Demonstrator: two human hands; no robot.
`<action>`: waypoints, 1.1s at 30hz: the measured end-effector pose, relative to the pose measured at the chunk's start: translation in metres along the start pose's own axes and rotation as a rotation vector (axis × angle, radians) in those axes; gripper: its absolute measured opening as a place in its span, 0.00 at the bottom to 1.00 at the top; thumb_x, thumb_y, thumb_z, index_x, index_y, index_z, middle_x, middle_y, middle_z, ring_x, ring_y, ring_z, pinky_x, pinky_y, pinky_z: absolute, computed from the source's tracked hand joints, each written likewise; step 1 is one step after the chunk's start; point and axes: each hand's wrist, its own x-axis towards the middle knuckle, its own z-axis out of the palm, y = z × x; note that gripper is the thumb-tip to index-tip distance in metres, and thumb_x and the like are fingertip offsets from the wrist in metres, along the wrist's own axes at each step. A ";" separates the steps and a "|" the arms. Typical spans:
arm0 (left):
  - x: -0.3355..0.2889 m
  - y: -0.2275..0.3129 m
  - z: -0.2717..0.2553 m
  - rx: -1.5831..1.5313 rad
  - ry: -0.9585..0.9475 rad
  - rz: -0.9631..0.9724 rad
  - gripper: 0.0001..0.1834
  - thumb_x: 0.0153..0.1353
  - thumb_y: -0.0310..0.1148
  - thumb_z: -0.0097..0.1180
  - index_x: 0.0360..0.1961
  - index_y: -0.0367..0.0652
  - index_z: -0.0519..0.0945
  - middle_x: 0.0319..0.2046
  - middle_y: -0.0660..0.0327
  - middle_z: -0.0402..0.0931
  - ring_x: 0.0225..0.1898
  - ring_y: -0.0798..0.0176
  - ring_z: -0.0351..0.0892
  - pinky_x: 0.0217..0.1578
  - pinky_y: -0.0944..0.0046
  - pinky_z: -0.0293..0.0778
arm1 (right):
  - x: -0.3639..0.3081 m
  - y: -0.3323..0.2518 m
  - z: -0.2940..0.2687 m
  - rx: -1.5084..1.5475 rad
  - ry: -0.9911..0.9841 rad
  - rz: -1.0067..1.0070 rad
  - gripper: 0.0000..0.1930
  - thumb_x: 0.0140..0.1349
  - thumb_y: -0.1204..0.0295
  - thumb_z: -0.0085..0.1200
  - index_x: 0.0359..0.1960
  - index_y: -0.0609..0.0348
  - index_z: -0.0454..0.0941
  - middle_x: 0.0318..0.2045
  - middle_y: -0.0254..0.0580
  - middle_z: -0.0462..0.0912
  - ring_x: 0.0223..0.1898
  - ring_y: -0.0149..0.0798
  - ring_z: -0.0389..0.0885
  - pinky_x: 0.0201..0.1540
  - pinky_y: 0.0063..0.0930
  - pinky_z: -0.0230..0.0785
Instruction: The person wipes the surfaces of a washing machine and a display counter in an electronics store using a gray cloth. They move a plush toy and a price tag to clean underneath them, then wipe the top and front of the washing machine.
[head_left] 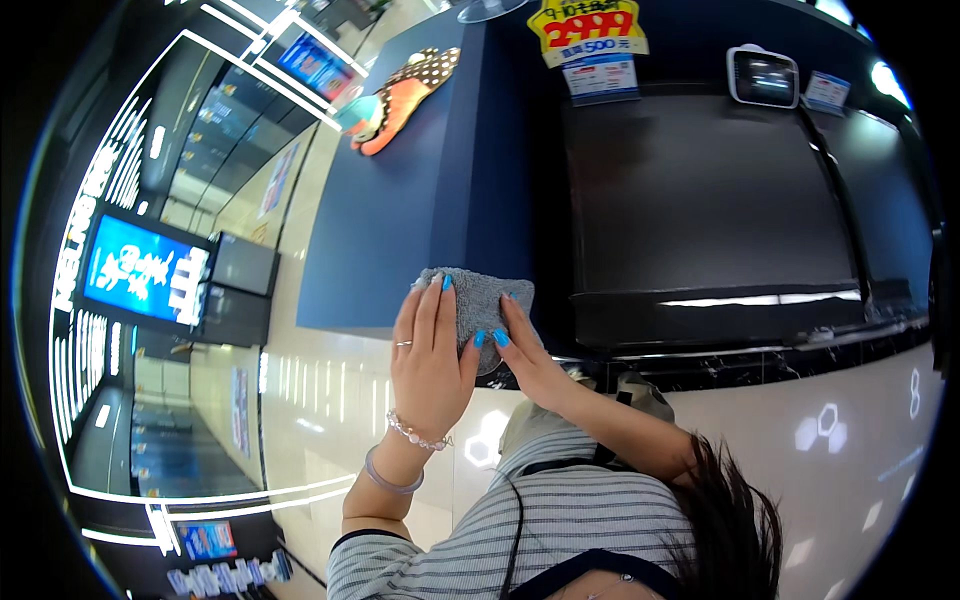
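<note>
Grey towelling cloth (487, 300) is covering the near edge of the blue counter (375, 235); left hand (432, 350), fingers together, and right hand (532, 362) are pressing it; can't tell if either grip's pinching.

Cloth (487, 305), clock centre: plain grey. Nails (447, 283) on left hand (430, 355) and right hand (532, 365): bright blue. 7 o'clock: beaded bracelet (415, 436) pale pink/clear, bangle (392, 478) pale lilac-grey. 5: shirt (600, 510) whitish with thin dark horizontal stripes, navy neckline. 10 to 11: cabinet (370, 220) slate blue. 11: soft item (403, 102) orange, teal end, dark brown with cream dots. 1: price sign (595, 28) yellow/red. 2: panel (700, 200) near-black. 9: screen (135, 268) blue, white marks. 8: floor (320, 410) cream.
</note>
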 end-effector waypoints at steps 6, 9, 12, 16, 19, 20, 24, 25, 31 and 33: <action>0.007 -0.008 -0.005 -0.234 -0.183 -0.004 0.37 0.63 0.31 0.50 0.69 0.30 0.52 0.71 0.40 0.47 0.73 0.38 0.44 0.69 0.49 0.47 | 0.004 0.000 -0.004 0.020 0.058 -0.286 0.37 0.71 0.58 0.40 0.72 0.67 0.40 0.73 0.62 0.39 0.75 0.56 0.33 0.73 0.45 0.28; 0.015 -0.015 -0.009 -0.252 -0.273 0.006 0.37 0.62 0.30 0.49 0.70 0.30 0.50 0.72 0.41 0.43 0.74 0.38 0.40 0.70 0.50 0.44 | 0.010 -0.008 -0.008 0.031 0.021 -0.347 0.37 0.71 0.56 0.40 0.72 0.66 0.41 0.73 0.61 0.35 0.75 0.58 0.31 0.72 0.50 0.27; 0.027 -0.021 -0.010 -0.280 -0.335 0.044 0.37 0.62 0.29 0.48 0.70 0.31 0.50 0.73 0.41 0.40 0.74 0.39 0.38 0.71 0.50 0.42 | 0.020 0.004 -0.003 -0.078 0.071 -0.549 0.38 0.70 0.54 0.39 0.72 0.65 0.42 0.73 0.61 0.35 0.75 0.59 0.31 0.71 0.55 0.26; 0.048 -0.029 -0.006 -0.399 -0.350 0.073 0.38 0.60 0.27 0.49 0.70 0.32 0.51 0.73 0.42 0.39 0.75 0.40 0.36 0.71 0.50 0.41 | 0.035 0.024 0.006 -0.122 0.051 -0.651 0.37 0.70 0.52 0.34 0.71 0.68 0.46 0.73 0.63 0.41 0.74 0.61 0.37 0.71 0.59 0.24; 0.065 -0.033 -0.005 -0.345 -0.393 0.093 0.38 0.58 0.28 0.48 0.70 0.32 0.53 0.73 0.42 0.40 0.75 0.41 0.36 0.71 0.49 0.39 | 0.041 0.025 0.014 -0.138 0.093 -0.599 0.36 0.72 0.53 0.29 0.71 0.69 0.46 0.72 0.64 0.44 0.74 0.60 0.39 0.70 0.59 0.24; 0.071 -0.035 -0.003 -0.327 -0.398 0.115 0.38 0.58 0.28 0.48 0.70 0.32 0.53 0.73 0.42 0.40 0.75 0.41 0.36 0.71 0.49 0.39 | 0.046 0.024 0.015 -0.145 0.123 -0.591 0.35 0.72 0.53 0.28 0.71 0.69 0.46 0.72 0.63 0.44 0.74 0.59 0.39 0.70 0.59 0.24; 0.096 -0.040 0.015 -0.296 -0.348 0.081 0.38 0.59 0.31 0.48 0.70 0.32 0.51 0.73 0.42 0.42 0.75 0.42 0.37 0.71 0.49 0.39 | 0.077 0.013 0.003 -0.194 0.179 -0.552 0.34 0.73 0.54 0.25 0.72 0.68 0.46 0.72 0.60 0.45 0.74 0.57 0.40 0.71 0.56 0.25; 0.104 -0.044 0.019 -0.273 -0.346 0.097 0.39 0.60 0.32 0.49 0.70 0.31 0.50 0.72 0.42 0.42 0.74 0.43 0.38 0.71 0.50 0.40 | 0.087 0.010 -0.003 -0.215 0.183 -0.536 0.33 0.73 0.54 0.24 0.72 0.67 0.46 0.73 0.59 0.45 0.74 0.56 0.40 0.71 0.55 0.25; 0.168 -0.074 0.054 -0.210 -0.281 0.115 0.40 0.60 0.35 0.48 0.71 0.33 0.50 0.72 0.43 0.43 0.74 0.44 0.40 0.71 0.51 0.43 | 0.150 0.001 -0.028 -0.260 0.272 -0.491 0.32 0.74 0.54 0.22 0.72 0.63 0.47 0.73 0.54 0.48 0.74 0.54 0.43 0.73 0.49 0.29; 0.196 -0.081 0.070 -0.185 -0.248 0.122 0.39 0.60 0.35 0.47 0.71 0.35 0.51 0.72 0.44 0.44 0.74 0.45 0.41 0.71 0.51 0.44 | 0.182 0.008 -0.040 -0.261 0.306 -0.514 0.32 0.74 0.54 0.22 0.72 0.63 0.48 0.73 0.53 0.49 0.74 0.53 0.43 0.73 0.46 0.30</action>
